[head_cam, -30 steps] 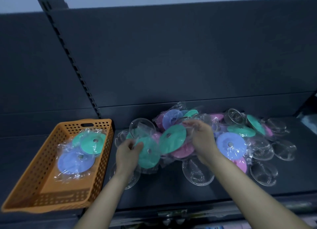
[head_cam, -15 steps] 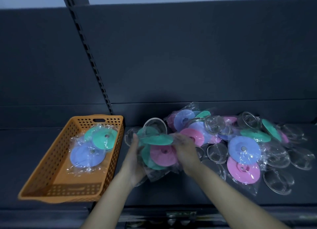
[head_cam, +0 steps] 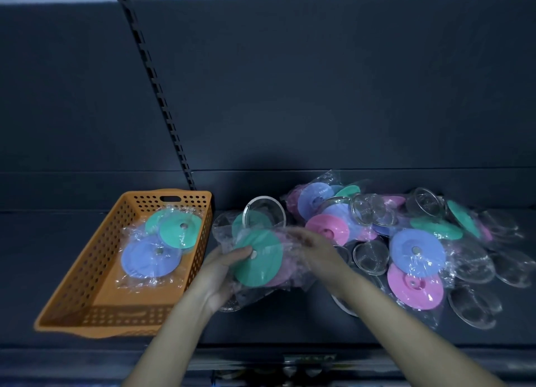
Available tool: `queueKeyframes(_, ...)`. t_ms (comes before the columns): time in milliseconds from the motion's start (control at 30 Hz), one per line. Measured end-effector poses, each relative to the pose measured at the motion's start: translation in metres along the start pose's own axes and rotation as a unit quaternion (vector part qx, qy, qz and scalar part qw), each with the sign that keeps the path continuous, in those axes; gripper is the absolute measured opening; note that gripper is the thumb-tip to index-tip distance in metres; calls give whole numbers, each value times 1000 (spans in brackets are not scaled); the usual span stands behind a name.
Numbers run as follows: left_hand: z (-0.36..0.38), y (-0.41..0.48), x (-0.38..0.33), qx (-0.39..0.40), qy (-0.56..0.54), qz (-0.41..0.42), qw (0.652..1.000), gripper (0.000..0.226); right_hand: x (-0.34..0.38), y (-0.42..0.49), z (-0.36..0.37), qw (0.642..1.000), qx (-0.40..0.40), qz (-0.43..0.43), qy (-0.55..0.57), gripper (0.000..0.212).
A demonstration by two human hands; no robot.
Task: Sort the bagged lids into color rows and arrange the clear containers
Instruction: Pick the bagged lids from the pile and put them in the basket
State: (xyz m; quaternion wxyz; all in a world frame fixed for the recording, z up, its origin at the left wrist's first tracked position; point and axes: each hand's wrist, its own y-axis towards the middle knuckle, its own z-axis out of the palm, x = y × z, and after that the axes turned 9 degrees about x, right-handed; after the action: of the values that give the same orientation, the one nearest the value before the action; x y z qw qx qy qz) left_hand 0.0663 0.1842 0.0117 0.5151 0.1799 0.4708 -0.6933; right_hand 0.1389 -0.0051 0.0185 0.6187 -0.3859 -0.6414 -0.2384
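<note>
Left hand: grips the bagged green lid from its left edge, thumb laid across the lid's face near the centre hole, other fingers hidden underneath.

Right hand: blurred. Fingers curled into the clear wrap at the far right side of the same bag. Exact pinch cannot be made out.

The held lid sits between the two hands, face tilted toward the camera, just above the dark shelf. A pink lid shows behind its right edge, in the same crumple of film.

Left of the hands: orange basket, holding a bagged purple lid with bagged green ones on its far side.

Right of the hands: mixed pile of bagged purple, pink and green lids with clear containers scattered among them and along the right edge. One clear cup lies on its side just beyond the held lid.
</note>
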Motion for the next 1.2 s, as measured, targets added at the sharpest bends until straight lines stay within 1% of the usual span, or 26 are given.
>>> queueKeyframes(33, -3, -1, -2, -12, 14, 6, 1000, 52, 1, 1, -4, 1000, -13, 20, 12, 33)
queueKeyframes(167, -9, -9, -5, -38, 50, 41, 997, 50, -1, 3, -14, 988, -64, 75, 121, 26)
queueKeyframes(200, -10, -10, -4, -35, 53, 48, 997, 51, -2, 3, -15, 989, -75, 80, 95, 27)
queueKeyframes(233, -12, -11, -3, -34, 56, 53, 996, 53, -5, 3, -17, 993, -81, 77, 22, 30)
queueKeyframes(267, -14, -12, -3, -33, 63, 58, 996, 56, -8, 2, -18, 991, -78, 65, -89, 34)
queueKeyframes(333, -15, -13, -2, -39, 81, 68, 994, 62, -10, -2, -17, 955, -35, 34, -293, 38)
queueKeyframes(367, -14, -14, -2, -45, 86, 75, 992, 62, -13, -4, -15, 934, -12, 14, -357, 37)
queueKeyframes(433, -12, -14, 0, -55, 90, 83, 991, 56, -21, -6, -9, 889, 25, -24, -457, 36)
queueKeyframes(467, -10, -15, 1, -59, 92, 84, 990, 52, -25, -7, -4, 866, 41, -31, -498, 42)
queueKeyframes(567, -8, -17, 4, -61, 94, 87, 990, 47, -42, -4, 4, 809, 65, -3, -585, 67)
queueKeyframes(600, -9, -17, 4, -61, 97, 90, 989, 49, -45, -3, 6, 794, 67, 11, -604, 72)
queueKeyframes(633, -9, -18, 3, -60, 105, 96, 988, 51, -46, -2, 7, 788, 62, 22, -612, 74)
queueKeyframes(700, -8, -20, 2, -68, 152, 111, 980, 53, -49, 0, 6, 793, 48, 34, -606, 74)
queueKeyframes(733, -8, -20, 3, -72, 180, 117, 974, 54, -49, 1, 5, 796, 43, 37, -602, 70)
queueKeyframes(833, -7, -23, 9, -84, 217, 133, 963, 55, -46, 2, 0, 787, 41, 48, -614, 58)
queueKeyframes(867, -6, -24, 11, -91, 218, 135, 962, 53, -45, 2, -1, 791, 42, 53, -608, 57)
queueKeyframes(933, -5, -27, 13, -109, 221, 140, 959, 46, -46, 2, -4, 814, 31, 43, -579, 52)
queueKeyframes(967, -4, -29, 12, -116, 225, 147, 956, 42, -48, 2, -4, 827, 22, 35, -561, 52)
queueKeyframes(1000, -5, -30, 10, -126, 227, 159, 953, 40, -51, 3, -3, 830, 21, 31, -556, 57)
queueKeyframes(1100, -5, -32, 0, -146, 216, 187, 947, 39, -59, 7, 0, 812, 29, 32, -582, 74)
queueKeyframes(1200, -1, -35, -13, -165, 199, 221, 940, 41, -56, 10, 8, 803, 24, 48, -594, 80)
